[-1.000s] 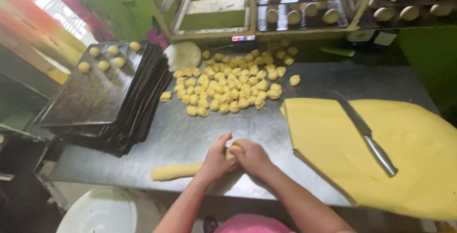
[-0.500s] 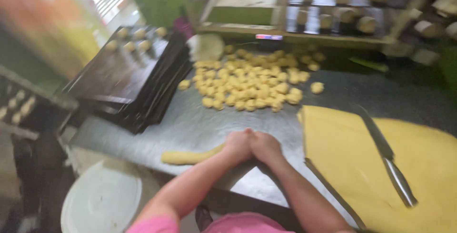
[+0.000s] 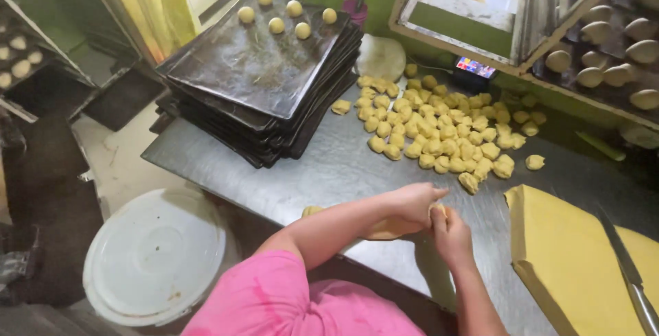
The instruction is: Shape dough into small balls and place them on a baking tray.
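**Mia:** Yellow dough is in both hands. See the dough roll (image 3: 384,228)? It lies on the grey metal table (image 3: 329,171), close to the near edge. Most of it hides under the left arm.

**Ben:** What do the hands do?

**Mia:** The left hand (image 3: 415,202) reaches across the body and curls over the right end of the roll, fingers bent down. The right hand (image 3: 449,234) comes up from below and meets it. Its fingertips pinch a small bit of dough right at that end. Both hands touch each other.

**Ben:** Are the hands flat?

**Mia:** No. Both are bent and closed on the dough, not spread out.

**Ben:** What is around them?

**Mia:** Behind the hands sits a big pile of small dough pieces (image 3: 439,130). There is bare table between the pile and the hands. To the right lies a thick yellow slab of dough (image 3: 576,260), near the right hand but not touching it. A long knife (image 3: 628,274) rests on the slab.

**Ben:** And on the left?

**Mia:** A stack of dark trays (image 3: 261,75) stands at the far left corner, with six dough balls (image 3: 288,17) on top. Bare table lies between the trays and the hands. Down past the table edge sits a white round lid (image 3: 154,253).
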